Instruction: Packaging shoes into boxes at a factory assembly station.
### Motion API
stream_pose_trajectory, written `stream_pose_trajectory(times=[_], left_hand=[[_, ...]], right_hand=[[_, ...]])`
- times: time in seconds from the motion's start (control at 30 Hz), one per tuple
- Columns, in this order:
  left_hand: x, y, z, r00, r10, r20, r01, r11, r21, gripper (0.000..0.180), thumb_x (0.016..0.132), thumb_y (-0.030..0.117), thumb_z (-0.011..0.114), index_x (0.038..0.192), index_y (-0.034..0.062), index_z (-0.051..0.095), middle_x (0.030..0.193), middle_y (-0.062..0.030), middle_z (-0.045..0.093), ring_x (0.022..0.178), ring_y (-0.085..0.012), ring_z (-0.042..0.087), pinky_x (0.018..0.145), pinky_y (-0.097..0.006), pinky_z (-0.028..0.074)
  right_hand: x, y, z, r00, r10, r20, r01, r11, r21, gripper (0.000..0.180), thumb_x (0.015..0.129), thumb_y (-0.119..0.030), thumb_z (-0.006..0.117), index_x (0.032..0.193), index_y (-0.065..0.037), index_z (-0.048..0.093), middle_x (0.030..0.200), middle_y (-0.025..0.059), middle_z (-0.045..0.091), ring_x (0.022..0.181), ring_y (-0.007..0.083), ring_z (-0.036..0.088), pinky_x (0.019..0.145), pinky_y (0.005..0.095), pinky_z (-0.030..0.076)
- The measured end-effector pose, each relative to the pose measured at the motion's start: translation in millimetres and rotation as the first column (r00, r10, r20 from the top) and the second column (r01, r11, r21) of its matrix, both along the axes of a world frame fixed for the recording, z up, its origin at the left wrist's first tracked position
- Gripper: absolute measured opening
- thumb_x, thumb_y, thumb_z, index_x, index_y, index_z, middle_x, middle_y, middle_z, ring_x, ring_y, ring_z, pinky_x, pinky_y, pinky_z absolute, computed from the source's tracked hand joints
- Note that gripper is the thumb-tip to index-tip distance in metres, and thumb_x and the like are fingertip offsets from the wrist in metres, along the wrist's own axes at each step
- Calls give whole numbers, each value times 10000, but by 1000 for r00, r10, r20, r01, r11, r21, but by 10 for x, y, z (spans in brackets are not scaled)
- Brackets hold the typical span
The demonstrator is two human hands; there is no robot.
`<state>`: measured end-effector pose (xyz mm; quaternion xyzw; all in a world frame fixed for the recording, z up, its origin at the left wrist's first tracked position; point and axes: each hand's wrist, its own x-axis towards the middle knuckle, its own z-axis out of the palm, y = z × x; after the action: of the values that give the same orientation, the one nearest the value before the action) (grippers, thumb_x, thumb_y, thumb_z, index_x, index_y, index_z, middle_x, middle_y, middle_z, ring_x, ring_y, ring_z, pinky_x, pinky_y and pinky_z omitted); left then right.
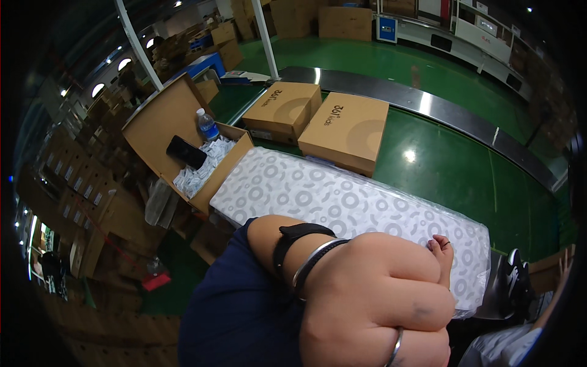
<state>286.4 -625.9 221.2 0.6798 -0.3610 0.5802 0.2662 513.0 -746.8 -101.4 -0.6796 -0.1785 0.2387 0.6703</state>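
My left hand [379, 293] fills the lower middle, close up, with its back toward me. Its fingers are curled into a fist; whatever they may hold is hidden. A ring, a silver bangle and a dark strap are on that hand and wrist. Behind it, only part of my right hand [441, 249] shows, over the right end of a stack of patterned wrapping paper [318, 189]. Its fingers are bent together, and I cannot make out anything in them. The white paper with grey rings lies in clear plastic below both hands.
Two brown shoe boxes [345, 128] stand behind the paper on the green conveyor belt [452, 165]. An open carton [229, 165] at left holds small white packets, a black phone [186, 151] and a water bottle [208, 125]. Black shoes [516, 278] and another person's arm [553, 300] are at right.
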Motion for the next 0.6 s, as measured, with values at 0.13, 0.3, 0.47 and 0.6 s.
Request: stream_pose_trajectory(times=[0.13,0.3,0.47,0.6], left_hand=[[162,28,98,933,19,358,-43,997,61,54,574,72,541,565,24,521,547,9,438,428,-106,372,360,-242,307],[177,-79,43,909,173,380,-143,984,-106,65,557,89,546,557,30,519,556,9,452,438,-111,383,368,-245,306],[191,-59,61,925,35,379,-57,997,47,52,566,76,539,555,28,521,556,10,448,445,-109,386,367,-239,303],[139,-129,40,947,78,313,-51,994,-95,43,570,60,527,546,26,514,555,14,443,448,-104,386,366,-231,302]], right_hand=[[-39,-17,70,1000,-7,19,7,1000,-15,188,805,-101,554,967,-4,564,819,11,586,713,73,536,618,199,400],[-59,-4,105,1000,-11,18,11,1000,-11,187,805,-100,555,966,-5,565,815,9,584,712,72,535,610,197,397],[1,-7,28,1000,-4,14,4,1000,5,185,809,-98,548,967,-4,563,812,9,582,717,75,535,612,196,394],[-2,13,36,1000,-1,-6,1,1000,5,190,810,-97,544,974,-3,559,815,11,584,726,80,537,614,195,393]])
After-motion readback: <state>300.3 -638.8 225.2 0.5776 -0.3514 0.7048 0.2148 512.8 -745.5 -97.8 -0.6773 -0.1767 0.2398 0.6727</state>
